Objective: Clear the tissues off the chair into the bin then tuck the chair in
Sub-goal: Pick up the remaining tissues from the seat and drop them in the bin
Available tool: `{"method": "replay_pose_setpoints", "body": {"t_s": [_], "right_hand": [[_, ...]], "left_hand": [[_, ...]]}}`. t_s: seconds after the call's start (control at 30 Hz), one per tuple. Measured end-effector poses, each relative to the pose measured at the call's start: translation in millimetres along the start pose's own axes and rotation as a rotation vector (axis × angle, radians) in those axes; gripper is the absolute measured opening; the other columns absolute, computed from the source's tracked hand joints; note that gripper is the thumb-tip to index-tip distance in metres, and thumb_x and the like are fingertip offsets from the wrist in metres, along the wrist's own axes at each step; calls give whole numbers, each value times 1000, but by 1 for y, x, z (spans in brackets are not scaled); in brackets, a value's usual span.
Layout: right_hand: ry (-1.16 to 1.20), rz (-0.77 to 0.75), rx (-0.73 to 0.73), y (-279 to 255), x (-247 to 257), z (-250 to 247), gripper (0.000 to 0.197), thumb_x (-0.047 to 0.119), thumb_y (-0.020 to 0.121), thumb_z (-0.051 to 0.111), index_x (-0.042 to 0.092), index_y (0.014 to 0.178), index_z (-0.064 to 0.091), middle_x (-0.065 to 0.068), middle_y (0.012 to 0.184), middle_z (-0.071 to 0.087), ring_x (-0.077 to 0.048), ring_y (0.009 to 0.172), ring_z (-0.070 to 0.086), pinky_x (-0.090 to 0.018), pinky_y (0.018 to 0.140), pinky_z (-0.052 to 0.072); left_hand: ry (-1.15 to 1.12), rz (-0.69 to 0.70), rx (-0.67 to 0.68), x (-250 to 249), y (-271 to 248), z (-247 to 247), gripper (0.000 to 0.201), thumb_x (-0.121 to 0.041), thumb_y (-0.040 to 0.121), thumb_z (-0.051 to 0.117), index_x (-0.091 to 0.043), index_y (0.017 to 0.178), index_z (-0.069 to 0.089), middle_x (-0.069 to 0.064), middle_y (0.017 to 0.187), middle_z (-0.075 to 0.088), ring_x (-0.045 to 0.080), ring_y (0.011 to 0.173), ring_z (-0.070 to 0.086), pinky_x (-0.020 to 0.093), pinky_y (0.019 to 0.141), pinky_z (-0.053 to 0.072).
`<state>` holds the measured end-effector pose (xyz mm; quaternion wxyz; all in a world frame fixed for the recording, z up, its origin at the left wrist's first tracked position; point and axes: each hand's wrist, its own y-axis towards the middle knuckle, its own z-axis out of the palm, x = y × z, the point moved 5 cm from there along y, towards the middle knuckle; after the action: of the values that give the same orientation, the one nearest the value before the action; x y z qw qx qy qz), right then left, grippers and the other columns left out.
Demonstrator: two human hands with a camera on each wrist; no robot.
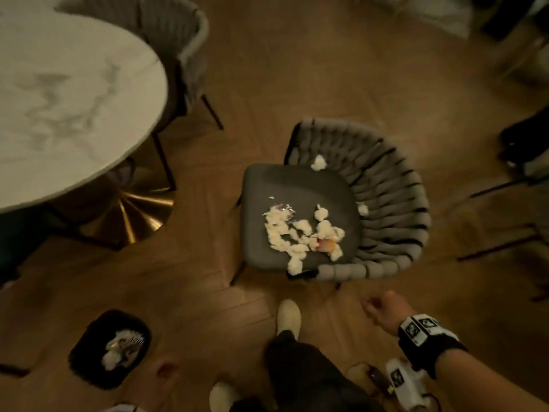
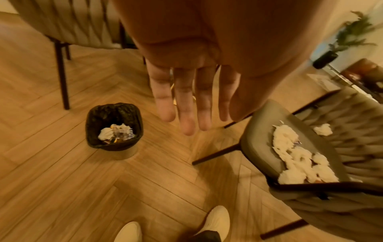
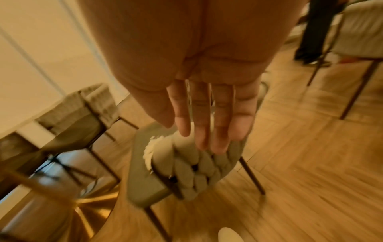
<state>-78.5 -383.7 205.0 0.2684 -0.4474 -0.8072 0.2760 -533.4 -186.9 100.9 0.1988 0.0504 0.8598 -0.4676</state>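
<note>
Crumpled white tissues (image 1: 300, 230) lie scattered on the dark grey padded seat of the woven-back chair (image 1: 389, 203), which stands on the herringbone wood floor (image 2: 62, 188) apart from the round marble worktop (image 1: 68, 96). The black-lined bin (image 2: 114, 126), holding tissues and wrappers, stands on the floor well left of the chair. The left hand (image 2: 192, 98) and right hand (image 3: 211, 111) both hang empty, fingers straight and slightly apart; no legible writing is visible.

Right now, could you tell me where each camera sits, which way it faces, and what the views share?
Head: worn on the head, looking down at the chair with tissues, bin, table; right hand, a leg and shoes show.
Left wrist: looks along the open left hand at floor, bin and chair; shoes show.
Right wrist: looks along the open right hand at the chair back.
Shared: all three show the chair and tissues.
</note>
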Motion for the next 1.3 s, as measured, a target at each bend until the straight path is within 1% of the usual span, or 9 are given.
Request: {"method": "replay_pose_setpoints", "body": {"t_s": [0.17,0.37,0.47,0.57,0.73,0.83,1.0,1.17,1.3], "right_hand": [[41,14,-53,28,-53,-65,23,26,89,60,21,67,66,-1,67,70,-17,63,67,-35,66,56],[-92,-221,-12,145,-10,-150,27,23,86,59,36,64,52,9,69,60,-16,73,60,-27,64,43],[-394,-390,197,215,25,-144,8,32,87,57,29,88,64,-3,96,69,-24,92,65,-37,81,54],[-717,-554,341,270,51,-117,37,40,86,58,24,120,55,-8,125,59,-30,114,56,-40,95,50],[-1124,-734,416,341,54,-51,110,45,68,79,37,147,2,-8,158,-12,-44,143,1,-70,103,27],[-1167,-801,467,361,47,-10,111,38,74,75,47,144,-10,-8,155,-32,-47,141,-19,-80,102,15],[-1155,-917,545,385,35,30,104,56,66,75,53,139,1,-9,156,-13,-51,139,-5,-75,98,27],[-1157,-974,554,395,43,39,66,40,83,64,38,140,29,-14,151,11,-46,133,19,-58,95,43],[-1106,-999,524,398,64,16,48,29,89,54,17,134,42,-17,134,37,-39,110,45,-47,85,50]], "left_hand": [[81,62,83,-78,17,4,23,-9,78,71,-30,79,61,-3,92,70,11,88,64,33,93,49],[202,158,85,-223,45,9,20,-12,87,60,-30,91,53,-1,92,63,6,79,56,6,67,37],[354,232,59,-288,88,24,23,-8,85,61,-11,107,62,16,105,65,22,89,59,31,86,47],[594,401,162,-345,145,50,27,-18,89,55,-10,114,57,16,119,56,29,104,55,42,93,43],[1137,677,335,-387,244,110,66,-38,82,62,-38,137,25,10,152,16,34,138,17,55,112,23],[1295,865,367,-387,276,155,74,-40,79,66,-50,134,17,9,156,4,37,141,4,68,108,11],[1383,1010,442,-369,301,200,64,-46,81,61,-45,134,25,9,155,5,38,139,7,75,105,5],[1262,1069,358,-375,314,195,46,-44,81,61,-34,122,42,10,144,29,36,125,30,67,97,29],[1152,1005,305,-391,319,186,40,-22,84,59,-18,120,43,16,133,41,39,113,44,52,84,45]]}}
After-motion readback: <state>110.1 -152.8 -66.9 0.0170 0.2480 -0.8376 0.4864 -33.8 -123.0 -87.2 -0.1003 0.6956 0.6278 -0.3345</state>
